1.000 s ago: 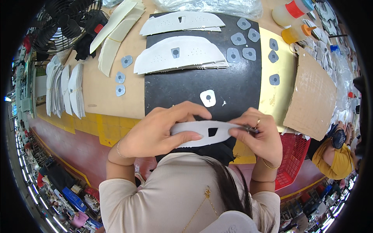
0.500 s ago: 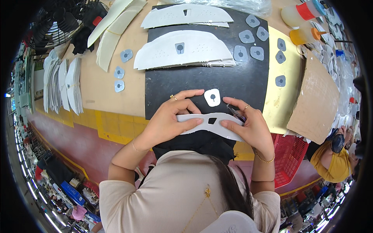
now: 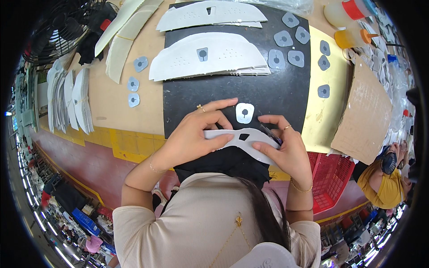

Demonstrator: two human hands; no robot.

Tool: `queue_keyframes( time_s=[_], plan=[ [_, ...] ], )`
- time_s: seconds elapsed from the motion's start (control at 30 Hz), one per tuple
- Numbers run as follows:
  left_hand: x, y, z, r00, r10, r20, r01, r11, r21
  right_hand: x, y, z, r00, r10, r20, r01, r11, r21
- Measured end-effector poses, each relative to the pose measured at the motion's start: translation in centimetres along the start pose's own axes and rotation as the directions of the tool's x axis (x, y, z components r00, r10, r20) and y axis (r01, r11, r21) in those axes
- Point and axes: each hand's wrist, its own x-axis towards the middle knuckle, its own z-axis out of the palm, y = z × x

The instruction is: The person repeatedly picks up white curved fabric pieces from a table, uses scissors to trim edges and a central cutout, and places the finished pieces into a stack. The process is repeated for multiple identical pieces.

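A white curved panel (image 3: 248, 145) with a dark four-sided cutout is held near the table's front edge. My left hand (image 3: 199, 129) pinches its left end between thumb and fingers, the index finger stretched out over the black mat (image 3: 196, 91). At the panel's right part, my right hand (image 3: 288, 145) grips it with the thumb on top. Small thread snips (image 3: 271, 134) with a dark handle are also tucked in that hand. Just beyond the panel, between both index fingers, a white rounded patch (image 3: 244, 113) with a dark keyhole-like mark lies on the mat.
Two stacks of white curved panels (image 3: 210, 56) lie farther back. Grey patches (image 3: 283, 39) are spread at right, others (image 3: 133, 84) at left. Glue bottles (image 3: 351, 39), cardboard (image 3: 364, 114) and a red basket (image 3: 328, 183) stand on the right; a fan (image 3: 62, 27) is at far left.
The panel's right end has tipped downward toward me in my right hand. Both hands keep their hold, and the view has shifted slightly. The patch appears turned a little.
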Motion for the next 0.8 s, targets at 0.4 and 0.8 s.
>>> queue_keyframes(
  time_s=[0.4,0.8],
  plan=[
    [1.2,0.1,-0.8,0.965,-0.203,-0.167,0.187,0.977,-0.106,1.9,1.4,-2.4,0.973,-0.024,-0.230,0.028,0.999,0.017],
    [1.9,-1.2,-0.4,0.959,-0.017,-0.283,0.060,0.987,0.146,2.5,1.9,-1.9,0.950,-0.050,-0.309,0.008,0.991,-0.137]
  ],
)
